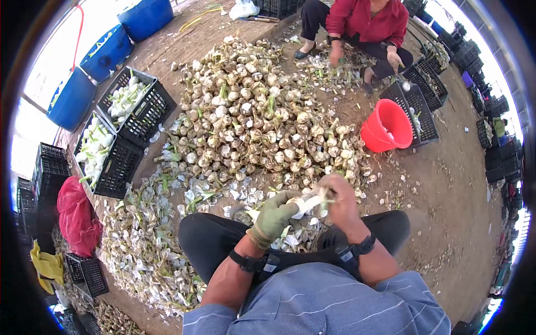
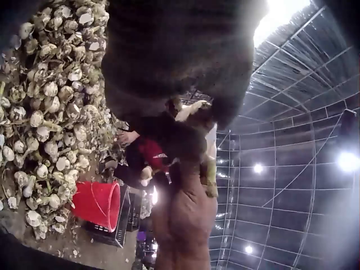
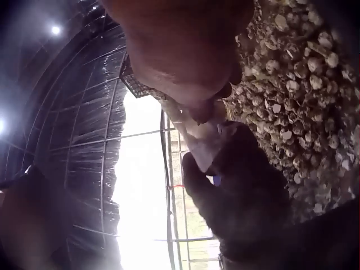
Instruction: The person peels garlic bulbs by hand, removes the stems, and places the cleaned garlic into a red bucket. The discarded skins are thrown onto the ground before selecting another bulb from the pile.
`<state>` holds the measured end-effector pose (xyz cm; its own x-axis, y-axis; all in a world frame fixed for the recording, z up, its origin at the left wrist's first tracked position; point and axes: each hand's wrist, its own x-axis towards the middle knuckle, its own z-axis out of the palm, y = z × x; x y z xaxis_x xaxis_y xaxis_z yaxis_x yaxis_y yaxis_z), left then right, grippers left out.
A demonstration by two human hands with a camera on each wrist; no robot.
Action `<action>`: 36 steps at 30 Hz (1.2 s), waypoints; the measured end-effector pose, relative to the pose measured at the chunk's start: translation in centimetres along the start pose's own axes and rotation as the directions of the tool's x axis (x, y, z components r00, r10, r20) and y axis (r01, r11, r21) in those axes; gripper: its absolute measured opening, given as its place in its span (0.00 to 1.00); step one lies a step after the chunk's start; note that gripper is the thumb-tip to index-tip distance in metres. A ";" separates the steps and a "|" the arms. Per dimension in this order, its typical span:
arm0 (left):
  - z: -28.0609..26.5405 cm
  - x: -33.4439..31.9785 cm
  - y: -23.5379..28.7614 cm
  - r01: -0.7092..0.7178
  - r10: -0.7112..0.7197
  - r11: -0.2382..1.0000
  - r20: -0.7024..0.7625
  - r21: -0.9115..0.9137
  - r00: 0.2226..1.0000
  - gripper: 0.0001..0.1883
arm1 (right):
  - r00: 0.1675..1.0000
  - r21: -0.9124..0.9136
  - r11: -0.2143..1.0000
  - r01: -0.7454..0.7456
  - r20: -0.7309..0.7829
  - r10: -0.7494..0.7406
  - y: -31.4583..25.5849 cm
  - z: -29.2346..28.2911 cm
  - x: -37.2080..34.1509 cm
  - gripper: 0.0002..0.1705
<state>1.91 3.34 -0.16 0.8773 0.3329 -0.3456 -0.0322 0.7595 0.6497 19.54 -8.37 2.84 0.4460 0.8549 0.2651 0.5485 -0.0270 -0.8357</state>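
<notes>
My left hand point(image 1: 273, 219), in a green work glove, grips a white garlic bulb with its stem point(image 1: 305, 206) above my lap. Close against the stem end, my bare right hand point(image 1: 341, 202) pinches the loose outer leaves; motion blurs its fingers. From the right wrist view, the pale garlic point(image 3: 205, 140) spans the gap between the right hand's curled fingers point(image 3: 191, 84) and the dark gloved hand point(image 3: 242, 180). The glove hides most of the garlic in the left wrist view. A big heap of unpeeled garlic point(image 1: 251, 120) lies in front of my knees.
Peeled garlic fills black crates point(image 1: 116, 159) at the left, beside blue tubs point(image 1: 106, 53). A red bucket point(image 1: 386, 127) stands right of the heap. Another person point(image 1: 365, 22) squats behind it. Stripped skins point(image 1: 145, 245) cover the ground at left; a red mesh sack point(image 1: 78, 218) lies beyond.
</notes>
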 end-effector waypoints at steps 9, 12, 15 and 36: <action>0.0 0.2 0.2 -0.030 0.031 0.999 -0.050 0.028 0.998 0.26 | 0.919 -0.284 0.942 -0.178 0.295 0.263 3.2 -3.3 -1.8 0.18; 0.0 0.3 0.2 -0.015 0.033 0.979 -0.088 0.203 0.996 0.25 | 0.875 -0.061 0.921 -0.385 0.293 0.386 0.0 -2.3 -1.2 0.18; 0.5 0.4 0.1 -0.048 0.074 0.975 -0.114 0.216 0.991 0.25 | 0.786 0.183 0.796 -0.576 0.391 0.479 -1.8 -0.6 -1.6 0.11; -0.6 -0.5 -0.3 0.014 -0.005 0.930 -0.025 0.366 1.000 0.22 | 0.894 -0.044 0.934 -0.356 0.276 0.353 -4.3 -0.1 -1.2 0.13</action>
<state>1.21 3.32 -0.58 0.8652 0.3427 -0.3660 0.1579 0.5067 0.8476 16.75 -9.31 6.13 0.3970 0.8977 -0.1913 0.3846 -0.3519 -0.8534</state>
